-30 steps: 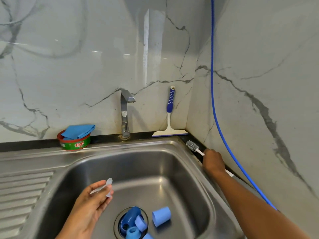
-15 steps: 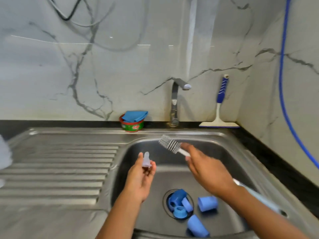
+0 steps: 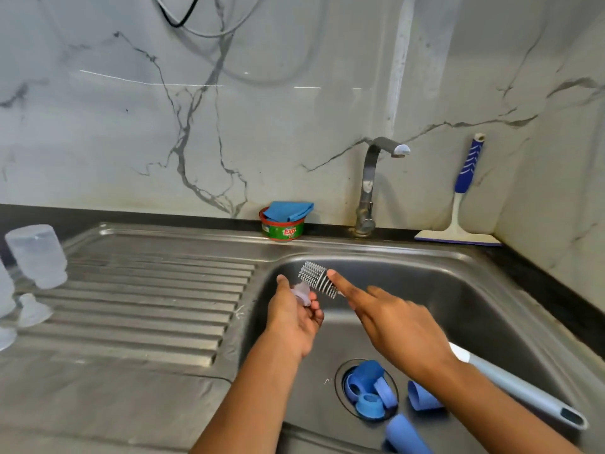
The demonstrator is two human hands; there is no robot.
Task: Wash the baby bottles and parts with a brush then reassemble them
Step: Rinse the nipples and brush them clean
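Note:
Over the steel sink (image 3: 491, 290), my left hand (image 3: 294, 319) pinches a small clear teat (image 3: 302, 293). My right hand (image 3: 393, 326) holds the bottle brush, forefinger stretched along its neck; the grey bristle head (image 3: 316, 277) touches the teat and the long grey handle (image 3: 523, 391) trails behind my wrist. Blue rings and caps (image 3: 368, 391) lie in and around the drain. A clear bottle (image 3: 36, 255) stands upside down on the drainboard at far left, with another clear teat (image 3: 32, 311) below it.
The tap (image 3: 370, 191) rises behind the basin. A red-green soap tub (image 3: 283, 229) with a blue cloth on it sits on the back ledge. A blue-handled squeegee (image 3: 465, 204) leans in the right corner. Ribbed drainboard (image 3: 147, 299) fills the left.
My right hand picked the brush up from the right ledge and brought it to the teat in my left hand. The brush head now touches the teat. The view swung left.

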